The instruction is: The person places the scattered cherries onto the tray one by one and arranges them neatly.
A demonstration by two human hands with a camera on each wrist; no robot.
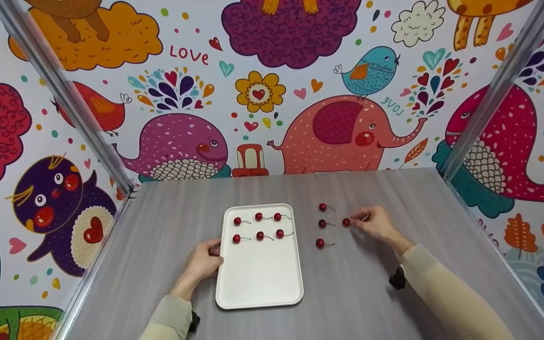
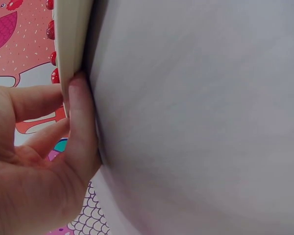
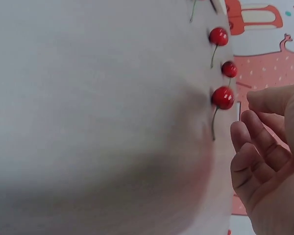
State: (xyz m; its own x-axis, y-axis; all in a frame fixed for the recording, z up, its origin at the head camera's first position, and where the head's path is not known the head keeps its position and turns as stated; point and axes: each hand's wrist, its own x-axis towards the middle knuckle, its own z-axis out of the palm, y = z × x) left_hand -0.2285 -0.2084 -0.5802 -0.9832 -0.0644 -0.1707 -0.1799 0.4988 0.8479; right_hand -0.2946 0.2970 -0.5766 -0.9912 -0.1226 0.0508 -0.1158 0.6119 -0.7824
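Observation:
My left hand (image 1: 204,259) grips the left edge of a cream tray (image 1: 260,276); in the left wrist view its fingers pinch the rim. Six red cherries with stems lie on the tray's far half in two rows, among them a front-row cherry (image 1: 259,235). To the right of the tray, my right hand (image 1: 375,223) hovers with loosely bent fingers close over a single cherry (image 1: 346,222). In the right wrist view a small gap separates the fingertips (image 3: 249,117) from this cherry (image 3: 223,98), whose stem is visible on the table.
Three more cherries, the middle one (image 1: 322,223) among them, form a column on the grey table (image 1: 361,293) between tray and right hand. A patterned wall (image 1: 258,47) stands behind the table, with metal posts (image 1: 482,87) at its corners.

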